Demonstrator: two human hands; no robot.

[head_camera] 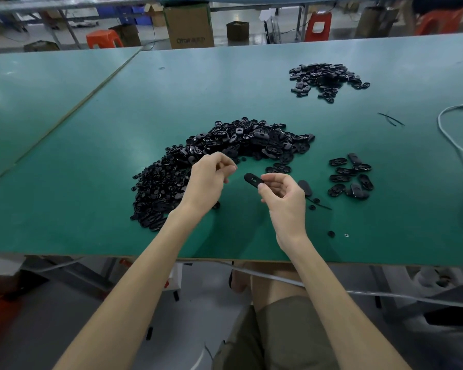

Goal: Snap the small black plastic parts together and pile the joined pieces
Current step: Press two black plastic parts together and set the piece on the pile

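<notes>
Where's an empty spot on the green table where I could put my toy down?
The widest bare patch is the green table left of the big pile. There is also room between that pile and the far pile. It gets crowded between the big pile and the small group on the right.

left hand (208, 178) curled, right hand (284, 200) pinching part (252, 180)

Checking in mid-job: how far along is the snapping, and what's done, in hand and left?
Done, apparently: a small cluster to the right and a far pile, though I cannot confirm they are joined. In hand: the right hand pinches an oval black part; the left hand has curled fingers, and whether it holds a piece is unclear. Left: the big heap, so most remains.
</notes>
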